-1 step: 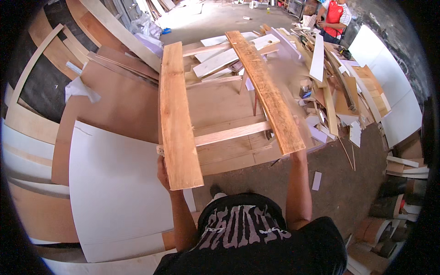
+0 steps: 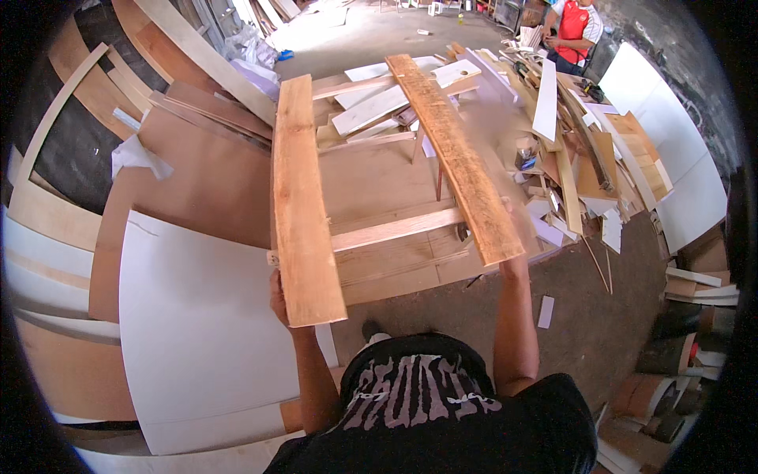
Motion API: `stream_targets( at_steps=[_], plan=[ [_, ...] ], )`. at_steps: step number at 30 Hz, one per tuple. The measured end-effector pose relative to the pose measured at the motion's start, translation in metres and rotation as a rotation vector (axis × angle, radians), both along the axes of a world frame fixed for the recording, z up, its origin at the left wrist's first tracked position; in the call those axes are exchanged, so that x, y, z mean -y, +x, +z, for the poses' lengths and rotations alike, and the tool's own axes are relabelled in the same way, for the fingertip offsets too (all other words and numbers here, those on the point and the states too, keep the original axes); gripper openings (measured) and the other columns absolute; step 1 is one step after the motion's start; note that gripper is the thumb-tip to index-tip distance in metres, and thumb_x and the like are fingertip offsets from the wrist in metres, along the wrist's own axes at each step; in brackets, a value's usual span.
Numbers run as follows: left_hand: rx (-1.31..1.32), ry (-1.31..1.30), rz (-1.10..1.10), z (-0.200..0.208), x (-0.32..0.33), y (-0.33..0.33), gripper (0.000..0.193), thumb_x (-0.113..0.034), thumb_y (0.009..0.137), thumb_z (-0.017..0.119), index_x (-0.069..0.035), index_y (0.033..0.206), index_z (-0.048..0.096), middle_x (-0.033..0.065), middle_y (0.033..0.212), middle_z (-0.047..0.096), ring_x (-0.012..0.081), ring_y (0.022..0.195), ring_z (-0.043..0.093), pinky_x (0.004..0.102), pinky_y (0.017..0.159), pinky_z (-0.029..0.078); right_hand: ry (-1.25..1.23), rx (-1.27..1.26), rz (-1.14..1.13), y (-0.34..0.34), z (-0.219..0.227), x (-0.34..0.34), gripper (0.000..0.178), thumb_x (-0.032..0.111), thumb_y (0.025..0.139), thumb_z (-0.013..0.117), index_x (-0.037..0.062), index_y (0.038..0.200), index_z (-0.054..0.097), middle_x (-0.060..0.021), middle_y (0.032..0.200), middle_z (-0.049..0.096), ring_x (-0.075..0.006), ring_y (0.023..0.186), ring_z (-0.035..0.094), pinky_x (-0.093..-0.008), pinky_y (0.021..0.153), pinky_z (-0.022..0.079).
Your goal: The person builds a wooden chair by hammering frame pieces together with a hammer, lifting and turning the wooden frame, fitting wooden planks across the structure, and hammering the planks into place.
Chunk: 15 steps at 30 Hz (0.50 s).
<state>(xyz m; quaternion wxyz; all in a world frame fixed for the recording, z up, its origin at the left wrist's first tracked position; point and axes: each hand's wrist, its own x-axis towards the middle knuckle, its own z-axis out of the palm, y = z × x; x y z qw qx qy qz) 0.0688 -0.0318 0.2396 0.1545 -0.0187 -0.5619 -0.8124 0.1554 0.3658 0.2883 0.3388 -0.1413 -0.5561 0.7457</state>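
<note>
A wooden frame (image 2: 399,229) is held up in front of me, with two long, rough planks joined by crosspieces. My left hand (image 2: 278,299) grips it at the near left, beside the left plank (image 2: 302,197) and under the end of the near crosspiece. At the near right, my right hand (image 2: 512,257) holds it from beneath the right plank (image 2: 458,162); that plank hides most of its fingers. Thin brown legs show through the gap between the planks. Below the frame spreads a large brown board (image 2: 367,186).
Offcuts and strips (image 2: 564,150) are heaped at the right. White panels (image 2: 197,316) and brown sheets (image 2: 189,166) stand or lie to the left. Another person (image 2: 575,35) in a red and white shirt is at the far right. A small pale strip (image 2: 545,312) lies on the floor.
The wooden frame has shifted very slightly to the left, with both my hands still on it. Nothing else has visibly changed.
</note>
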Motion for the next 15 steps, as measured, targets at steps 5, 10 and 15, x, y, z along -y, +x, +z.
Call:
stream_targets(
  at_steps=[5,10,15],
  plan=[
    [0.001,-0.009,0.061,-0.031,0.012,-0.015,0.032,-0.016,0.098,0.050,0.003,0.123,0.056,0.0096,0.109,0.064,0.0149,0.093,0.064,0.0288,0.081,0.054,0.150,0.170,0.019,0.000,0.010,0.001,0.041,0.034,0.100,0.051,-0.0012,0.117,0.064,-0.0042,0.099,0.066,-0.0126,0.089,0.058,-0.0274,0.079,0.046],
    [0.069,0.069,0.012,-0.050,0.010,-0.024,0.031,-0.016,0.098,0.048,0.003,0.121,0.056,0.0111,0.111,0.064,0.0168,0.093,0.065,0.0305,0.081,0.055,0.129,0.210,-0.219,0.015,-0.048,-0.008,0.045,0.035,0.097,0.056,-0.0021,0.123,0.059,-0.0099,0.115,0.063,-0.0168,0.106,0.057,-0.0314,0.092,0.045],
    [0.055,0.317,0.021,-0.064,0.014,-0.009,0.034,-0.020,0.100,0.043,0.003,0.122,0.056,0.0134,0.113,0.064,0.0213,0.095,0.066,0.0345,0.082,0.058,0.238,0.172,-0.108,0.039,-0.084,-0.007,0.048,0.027,0.090,0.065,-0.0022,0.128,0.056,-0.0137,0.122,0.061,-0.0191,0.113,0.056,-0.0355,0.098,0.043]
  ],
)
